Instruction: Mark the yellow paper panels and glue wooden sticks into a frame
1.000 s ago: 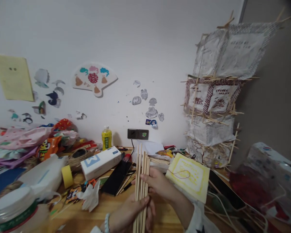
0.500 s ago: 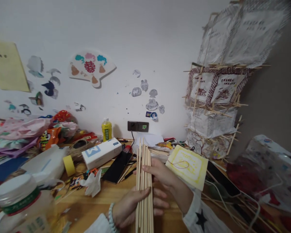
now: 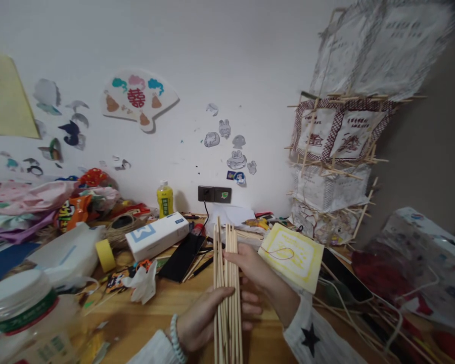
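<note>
A bundle of thin wooden sticks (image 3: 226, 303) stands upright in front of me, its lower ends running out of view. My left hand (image 3: 202, 318), with a pale bead bracelet (image 3: 176, 338) at the wrist, is closed around the bundle, thumb across the front and fingers showing past its right side. Higher up, my right hand (image 3: 250, 265) grips the sticks from the right, its thumb laid near their tops. At the upper end the sticks fan slightly, with a gap between the left few and the rest. Part of my right fingers is hidden behind the bundle.
A tiered paper-and-stick lantern tower (image 3: 337, 131) rises at right. Around the wooden table (image 3: 167, 298) lie a white box (image 3: 157, 235), black phone (image 3: 184, 258), tissue (image 3: 144, 285), yellow tape roll (image 3: 105, 256), yellow-bordered sheet (image 3: 291, 255) and large jar (image 3: 26, 313). A yellow bottle (image 3: 165, 198) stands behind.
The stick tops have spread, opening a wider gap between the left few and the others. Both hands keep their hold, and the view has shifted slightly.
</note>
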`<state>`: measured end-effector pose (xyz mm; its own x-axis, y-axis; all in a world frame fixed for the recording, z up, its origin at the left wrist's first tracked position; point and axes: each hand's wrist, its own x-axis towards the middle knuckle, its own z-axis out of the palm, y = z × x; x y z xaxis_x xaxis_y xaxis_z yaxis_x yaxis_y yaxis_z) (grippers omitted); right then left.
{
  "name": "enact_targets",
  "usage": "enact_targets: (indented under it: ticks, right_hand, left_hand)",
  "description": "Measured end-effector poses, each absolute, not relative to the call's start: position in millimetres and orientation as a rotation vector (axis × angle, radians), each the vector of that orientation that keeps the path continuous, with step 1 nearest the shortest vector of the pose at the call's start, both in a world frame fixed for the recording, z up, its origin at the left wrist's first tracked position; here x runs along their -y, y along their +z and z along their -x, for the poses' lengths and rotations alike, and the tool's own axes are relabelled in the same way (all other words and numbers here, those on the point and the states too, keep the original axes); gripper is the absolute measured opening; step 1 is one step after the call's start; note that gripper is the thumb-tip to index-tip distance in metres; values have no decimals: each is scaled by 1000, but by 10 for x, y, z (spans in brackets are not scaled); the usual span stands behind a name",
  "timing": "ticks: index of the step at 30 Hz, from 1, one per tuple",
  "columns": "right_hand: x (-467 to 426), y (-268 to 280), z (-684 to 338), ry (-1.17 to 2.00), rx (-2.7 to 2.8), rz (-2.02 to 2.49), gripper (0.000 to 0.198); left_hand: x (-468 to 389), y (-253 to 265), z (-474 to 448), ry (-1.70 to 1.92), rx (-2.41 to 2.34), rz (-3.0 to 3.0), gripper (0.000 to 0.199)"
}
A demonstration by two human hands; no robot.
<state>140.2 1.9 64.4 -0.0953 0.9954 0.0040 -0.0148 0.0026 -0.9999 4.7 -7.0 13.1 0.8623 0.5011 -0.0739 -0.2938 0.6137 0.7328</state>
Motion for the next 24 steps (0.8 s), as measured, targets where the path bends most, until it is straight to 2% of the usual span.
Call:
enact_targets:
  ticks: [4, 11, 16, 24]
  right_hand:
    - [9, 676, -1387, 1252, 1292, 1190, 19]
    - [8, 629, -1368, 1171, 1294, 1128, 7]
    - [-136, 430, -1370, 1283, 1262, 1003, 22]
    - [-151, 420, -1397, 1255, 1264, 1024, 29]
  left_hand:
    - [68, 131, -27, 438, -237, -812, 32]
    - [95, 172, -35, 494, -268, -834, 21]
    - [113, 161, -94, 533, -438, -856, 30]
    - [95, 102, -126, 587, -462, -923, 33]
